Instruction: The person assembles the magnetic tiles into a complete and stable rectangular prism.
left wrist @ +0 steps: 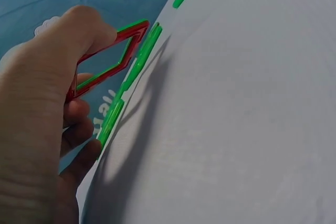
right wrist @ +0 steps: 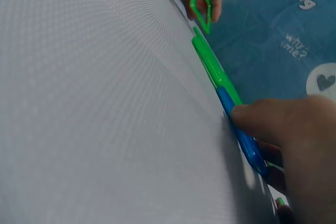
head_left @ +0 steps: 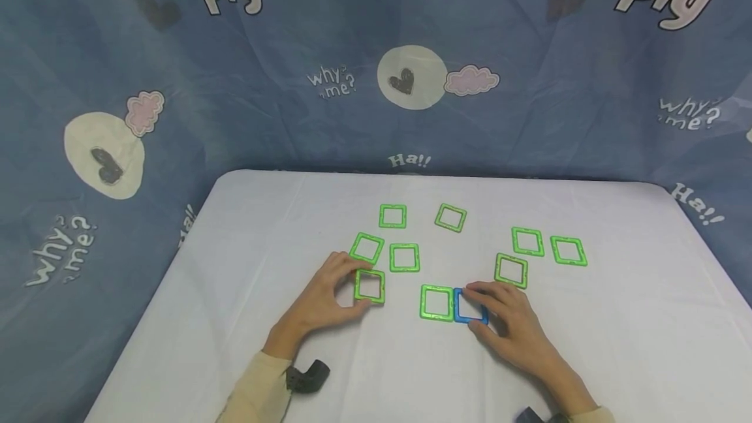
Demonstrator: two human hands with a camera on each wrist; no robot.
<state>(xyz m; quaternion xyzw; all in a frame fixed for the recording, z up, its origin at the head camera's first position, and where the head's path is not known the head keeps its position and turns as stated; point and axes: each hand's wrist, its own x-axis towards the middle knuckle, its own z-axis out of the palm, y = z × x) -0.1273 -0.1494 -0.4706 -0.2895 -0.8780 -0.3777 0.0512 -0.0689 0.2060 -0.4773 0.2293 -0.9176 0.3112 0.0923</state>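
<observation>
My left hand (head_left: pixel 317 296) pinches a square frame tile (head_left: pixel 382 287) between thumb and fingers, raised off the white table. Its upper side looks green; in the left wrist view, the square frame tile (left wrist: pixel 100 79) shows red on its lower side with green behind. Whether that is one tile or two stacked, I cannot tell. With thumb and fingertips, my right hand (head_left: pixel 514 328) grips opposite edges of a blue square frame tile (head_left: pixel 456 305), which lies flat. The blue tile's left edge meets a green square tile (head_left: pixel 423 304).
Several green square tiles lie flat beyond the hands: a left group with one tile (head_left: pixel 404 269) right of my left hand, a tilted tile (head_left: pixel 448 227) at the back, and a right group including one tile (head_left: pixel 511 282) just past my right hand. A printed blue cloth (head_left: pixel 352 129) hangs behind.
</observation>
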